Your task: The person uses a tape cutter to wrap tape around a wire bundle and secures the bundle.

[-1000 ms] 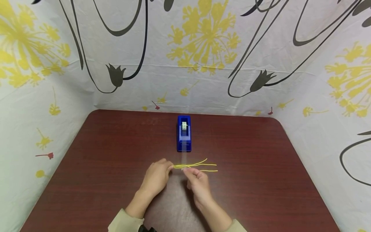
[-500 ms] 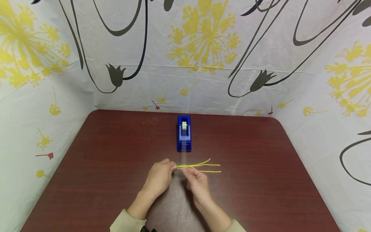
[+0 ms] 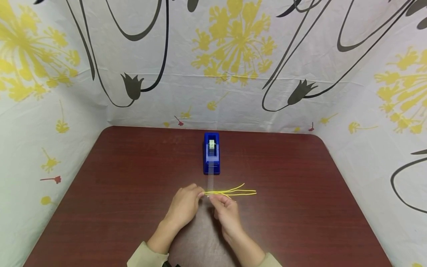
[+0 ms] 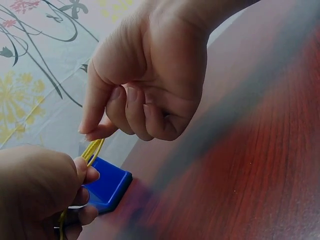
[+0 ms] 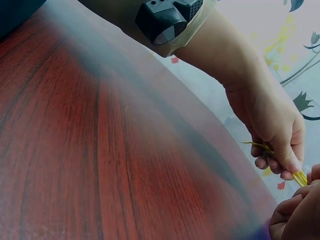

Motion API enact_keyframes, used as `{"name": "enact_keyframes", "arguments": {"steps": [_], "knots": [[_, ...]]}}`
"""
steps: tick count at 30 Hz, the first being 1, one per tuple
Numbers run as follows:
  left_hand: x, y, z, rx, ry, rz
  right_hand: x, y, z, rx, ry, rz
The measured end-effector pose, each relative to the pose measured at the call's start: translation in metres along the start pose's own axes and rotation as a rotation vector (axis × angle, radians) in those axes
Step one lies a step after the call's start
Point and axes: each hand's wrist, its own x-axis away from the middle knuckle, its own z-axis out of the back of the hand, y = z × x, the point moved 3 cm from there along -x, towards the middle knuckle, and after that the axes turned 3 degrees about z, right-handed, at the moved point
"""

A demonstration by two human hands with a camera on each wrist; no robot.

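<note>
My left hand [image 3: 183,205] pinches a small bundle of thin yellow wires [image 3: 240,191] between thumb and forefinger, its other fingers curled, as the left wrist view shows. One short wire end [image 5: 250,143] pokes out behind that hand. The bundle runs right, fanning into loose ends over my right hand [image 3: 227,217]. Between thumb and finger, my right hand pinches the end of a clear tape strip [image 3: 210,182]. This strip stretches back to a blue tape dispenser [image 3: 217,165] and passes at the wires; whether it touches them is hard to tell. The right fingertips are partly hidden in both wrist views.
A dark red wood-grain table [image 3: 133,163] lies under both hands, with rounded far corners. White cloth [image 3: 160,100] printed with yellow and grey flowers hangs behind and at both sides. The dispenser stands near the table's far edge.
My left hand has shifted slightly right with the wires, so their loose ends reach farther right. Those ends have also spread differently. My right hand and the dispenser have barely moved.
</note>
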Motion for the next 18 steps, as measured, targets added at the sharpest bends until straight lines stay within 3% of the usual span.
{"name": "enact_keyframes", "arguments": {"steps": [18], "knots": [[-0.0018,0.0019,0.0031,0.002,0.011,-0.020,-0.0010,0.0038,0.0005,0.020,0.043,-0.007]]}}
